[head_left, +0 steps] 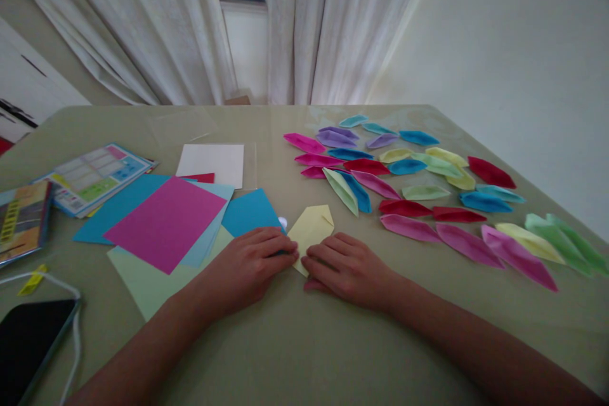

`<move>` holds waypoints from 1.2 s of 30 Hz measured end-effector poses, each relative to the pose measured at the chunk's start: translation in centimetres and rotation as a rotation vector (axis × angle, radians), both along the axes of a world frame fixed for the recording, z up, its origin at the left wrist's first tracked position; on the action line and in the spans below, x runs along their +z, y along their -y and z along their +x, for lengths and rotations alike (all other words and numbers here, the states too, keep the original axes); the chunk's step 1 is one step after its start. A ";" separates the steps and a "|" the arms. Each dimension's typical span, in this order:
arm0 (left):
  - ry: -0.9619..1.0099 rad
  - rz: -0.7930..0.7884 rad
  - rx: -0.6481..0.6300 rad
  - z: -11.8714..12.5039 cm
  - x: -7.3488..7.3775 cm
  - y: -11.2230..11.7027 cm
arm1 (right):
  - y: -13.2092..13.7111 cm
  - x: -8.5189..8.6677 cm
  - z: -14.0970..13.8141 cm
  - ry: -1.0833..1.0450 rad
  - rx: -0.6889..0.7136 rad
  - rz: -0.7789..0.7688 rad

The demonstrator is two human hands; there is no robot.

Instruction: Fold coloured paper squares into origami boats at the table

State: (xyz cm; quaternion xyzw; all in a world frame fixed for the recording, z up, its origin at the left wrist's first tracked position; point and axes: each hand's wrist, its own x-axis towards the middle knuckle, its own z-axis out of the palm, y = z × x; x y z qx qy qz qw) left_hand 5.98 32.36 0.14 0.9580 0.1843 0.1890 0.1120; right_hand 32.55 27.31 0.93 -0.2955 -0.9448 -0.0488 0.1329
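A partly folded sheet of pale yellow paper [311, 225] lies on the table between my hands, its far corners turned in. My left hand [259, 260] has its fingers bent together at the paper's near left edge. From the other side my right hand [342, 266] presses curled fingers on the near right edge. Both hands cover parts of the sheet, so its near end is mostly hidden. Just beyond my left hand lies a blue paper square [252, 209], with a small white object [283, 222] beside it.
Loose coloured sheets, with a magenta square [166, 222] on top, spread left. Many folded paper boats [371, 184] cover the right side. A phone [35, 342] with a white cable [76, 330], a book [21, 219], a printed packet [102, 177] and white paper [214, 162] also lie on the table.
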 end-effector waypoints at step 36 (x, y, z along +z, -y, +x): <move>0.108 0.221 -0.053 -0.3 0.1 0.5 | -1.8 -1.4 -2.0 -0.014 -0.337 -0.195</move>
